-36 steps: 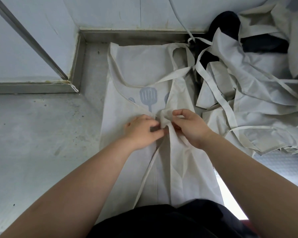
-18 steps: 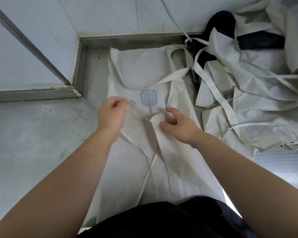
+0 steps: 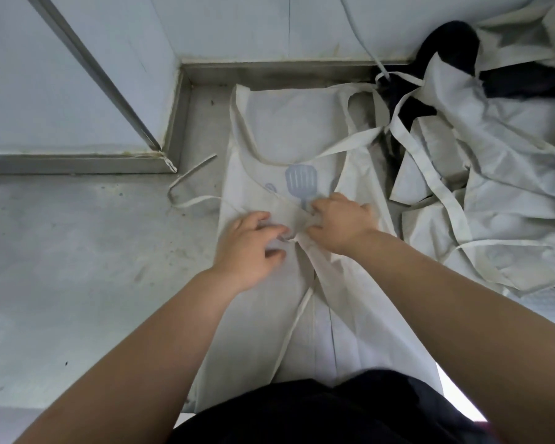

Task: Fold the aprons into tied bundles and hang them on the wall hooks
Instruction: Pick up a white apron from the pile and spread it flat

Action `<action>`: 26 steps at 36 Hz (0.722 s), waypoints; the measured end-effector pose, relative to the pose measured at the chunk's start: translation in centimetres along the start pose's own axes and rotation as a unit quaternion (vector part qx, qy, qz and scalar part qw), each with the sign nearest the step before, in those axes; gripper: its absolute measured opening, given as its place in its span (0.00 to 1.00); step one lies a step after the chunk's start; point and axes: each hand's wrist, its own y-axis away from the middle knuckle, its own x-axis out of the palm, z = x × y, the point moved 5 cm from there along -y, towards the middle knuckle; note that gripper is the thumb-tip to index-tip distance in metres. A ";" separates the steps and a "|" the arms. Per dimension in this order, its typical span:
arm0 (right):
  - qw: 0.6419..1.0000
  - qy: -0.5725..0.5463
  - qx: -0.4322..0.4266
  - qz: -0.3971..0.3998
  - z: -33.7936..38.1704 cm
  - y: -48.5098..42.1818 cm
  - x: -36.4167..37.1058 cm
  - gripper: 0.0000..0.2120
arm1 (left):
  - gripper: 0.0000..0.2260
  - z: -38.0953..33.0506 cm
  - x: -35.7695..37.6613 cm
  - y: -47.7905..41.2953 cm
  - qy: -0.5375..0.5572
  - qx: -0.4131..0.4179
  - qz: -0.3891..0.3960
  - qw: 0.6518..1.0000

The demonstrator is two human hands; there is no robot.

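Note:
A white apron (image 3: 289, 129) with a blue spatula print lies flat on the steel counter, its sides folded in toward the middle. My left hand (image 3: 249, 248) rests on its left half with fingers spread, fingertips at the centre fold. My right hand (image 3: 340, 224) sits just right of that, fingers curled into the folded right flap just below the print. One waist strap (image 3: 189, 190) trails off the apron's left edge in a loop on the counter. Another strap (image 3: 297, 318) runs down the middle toward my body.
A heap of more white aprons (image 3: 494, 174) with tangled straps and some dark cloth (image 3: 446, 43) fills the right side. The steel counter (image 3: 77, 267) stretches to the left. A raised steel rim (image 3: 269, 68) and white wall panels bound the back.
My left hand carried the waist strap out to the left, let it drop on the counter, and came back to the apron's middle. My right hand stayed on the fold.

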 end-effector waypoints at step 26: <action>0.919 -0.391 -0.051 -0.011 3.5 -1.2 -3.5 0.08 | 0.25 1.7 0.9 0.3 0.072 0.037 -0.025 0.996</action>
